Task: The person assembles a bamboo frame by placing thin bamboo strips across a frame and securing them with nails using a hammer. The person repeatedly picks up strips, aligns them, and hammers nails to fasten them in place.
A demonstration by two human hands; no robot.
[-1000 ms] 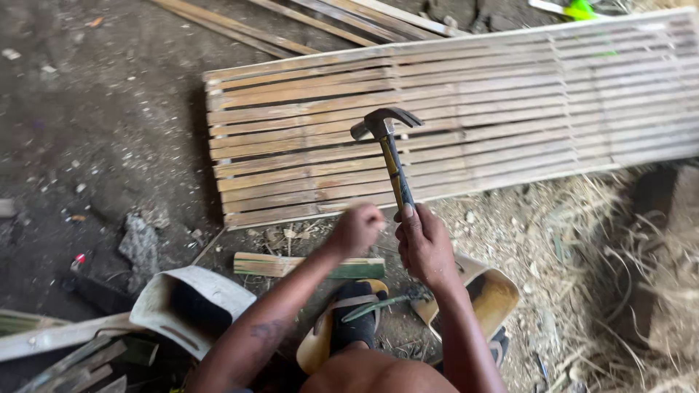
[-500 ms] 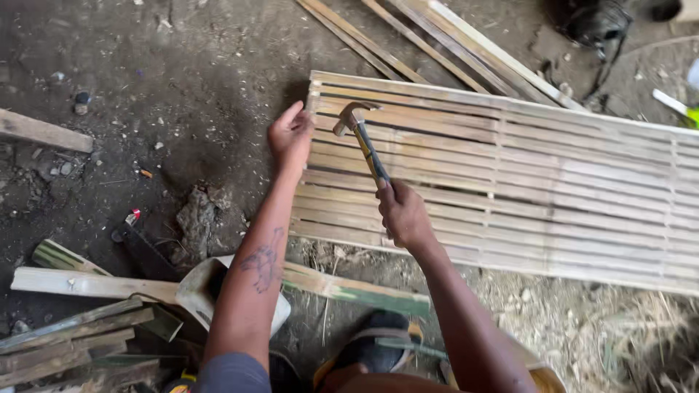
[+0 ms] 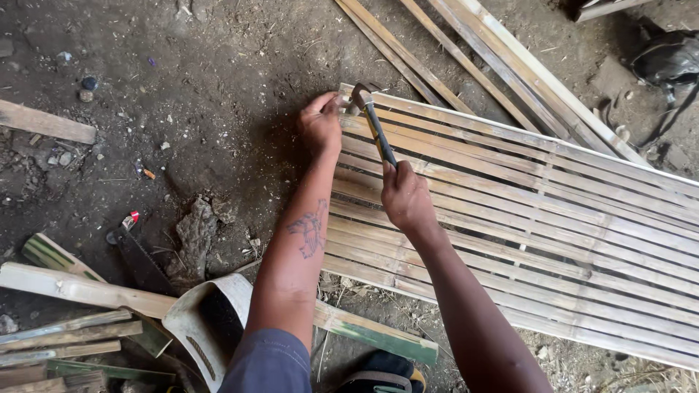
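A panel of bamboo slats lies flat on the dirt ground, stretching from the middle to the right edge. My right hand grips the handle of a claw hammer, whose head rests at the panel's top left corner. My left hand is pinched at that same corner, fingertips beside the hammer head; whatever it pinches is too small to see.
Loose bamboo strips lie beyond the panel. At lower left are wooden offcuts, a white curved container and a saw. A green-edged bamboo piece lies under my arms. A dark bag sits top right.
Both hands have travelled left along the panel to its top left corner. The hammer head has come down onto the slat edge, close to my left fingertips.
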